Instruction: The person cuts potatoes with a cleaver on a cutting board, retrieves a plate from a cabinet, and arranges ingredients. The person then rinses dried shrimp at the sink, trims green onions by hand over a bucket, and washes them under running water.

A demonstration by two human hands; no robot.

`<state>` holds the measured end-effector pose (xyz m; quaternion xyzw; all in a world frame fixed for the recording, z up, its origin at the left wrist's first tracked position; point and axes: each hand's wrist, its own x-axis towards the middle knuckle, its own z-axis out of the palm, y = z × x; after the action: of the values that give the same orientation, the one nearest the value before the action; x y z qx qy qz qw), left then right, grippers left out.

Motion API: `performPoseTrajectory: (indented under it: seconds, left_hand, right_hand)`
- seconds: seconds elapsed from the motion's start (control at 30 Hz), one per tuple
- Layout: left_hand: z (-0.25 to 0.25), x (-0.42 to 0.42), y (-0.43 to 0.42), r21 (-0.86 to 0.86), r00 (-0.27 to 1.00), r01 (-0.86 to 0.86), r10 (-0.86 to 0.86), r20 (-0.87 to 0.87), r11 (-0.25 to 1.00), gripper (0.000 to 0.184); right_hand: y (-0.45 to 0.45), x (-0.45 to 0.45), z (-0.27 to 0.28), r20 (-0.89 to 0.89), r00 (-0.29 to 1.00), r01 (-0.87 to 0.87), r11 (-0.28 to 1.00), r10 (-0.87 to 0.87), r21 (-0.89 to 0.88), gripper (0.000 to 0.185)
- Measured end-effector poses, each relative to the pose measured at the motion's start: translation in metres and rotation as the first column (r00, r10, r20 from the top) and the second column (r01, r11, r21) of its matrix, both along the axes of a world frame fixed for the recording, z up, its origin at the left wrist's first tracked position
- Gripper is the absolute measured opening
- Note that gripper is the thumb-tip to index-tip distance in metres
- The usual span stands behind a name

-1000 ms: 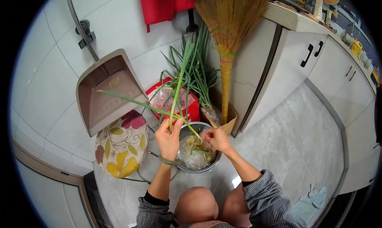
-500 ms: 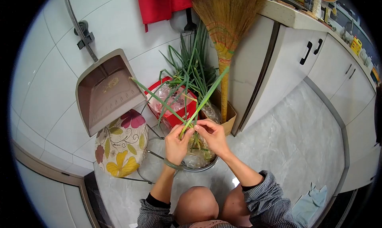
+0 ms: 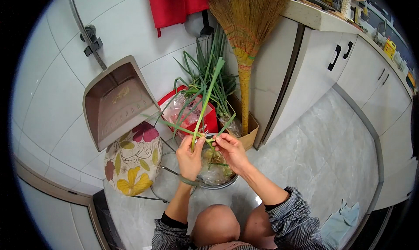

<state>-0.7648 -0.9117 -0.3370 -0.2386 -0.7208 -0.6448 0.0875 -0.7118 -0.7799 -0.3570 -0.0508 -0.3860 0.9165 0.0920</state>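
Note:
A green onion [image 3: 203,108] rises from my left hand [image 3: 188,161], whose fingers are closed round its lower stalk. Its long leaf points up and a thinner one slants left, blurred. My right hand [image 3: 233,154] pinches a piece of the same green onion, with a short green end sticking up beside its fingers. Both hands are close together above a round bin [image 3: 218,186] lined with a clear plastic bag. Plant scraps [image 3: 214,157] lie inside the bin, partly hidden by my hands.
Beyond the bin stand a red box [image 3: 211,119] with plastic in it and a cardboard box [image 3: 249,140] beside more green onions [image 3: 211,71]. A broom [image 3: 246,53] leans at the cabinet. Left are a dustpan [image 3: 118,106] and a flowered stool [image 3: 131,162]; a cloth [image 3: 342,221] lies right.
The tall green onion leaf has swung from leaning right to nearly upright. My hands have moved slightly apart, the left one a little leftward.

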Motion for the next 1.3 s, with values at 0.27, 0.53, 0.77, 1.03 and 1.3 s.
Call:
performPoseTrajectory:
  seconds: [0.27, 0.53, 0.77, 1.03, 1.3]
  left_hand:
    - [0.029, -0.001, -0.011, 0.058, 0.995, -0.099, 0.099, 0.015, 0.993, 0.014]
    - [0.049, -0.002, -0.021, 0.094, 0.993, -0.113, 0.114, -0.010, 0.989, 0.016]
    - [0.066, 0.007, -0.019, 0.161, 0.996, -0.091, 0.091, 0.006, 0.983, 0.017]
    - [0.094, 0.009, -0.021, 0.207, 0.989, -0.123, 0.136, -0.053, 0.971, 0.017]
    - [0.125, 0.004, -0.017, 0.224, 0.969, -0.201, 0.226, -0.095, 0.954, 0.019]
  right_hand:
    - [0.019, -0.012, -0.044, 0.204, 0.978, 0.005, 0.980, -0.047, 0.198, 0.010]
    - [0.027, -0.016, -0.097, 0.328, 0.924, -0.058, 0.774, -0.198, 0.631, 0.011]
    - [0.029, -0.019, -0.131, 0.034, 0.937, 0.048, 0.226, -0.346, 0.973, 0.007]
    - [0.023, -0.019, -0.140, 0.059, 0.973, -0.127, -0.306, -0.224, 0.944, 0.019]
    - [0.019, -0.022, -0.148, -0.009, 0.992, -0.063, -0.547, -0.127, 0.835, 0.019]
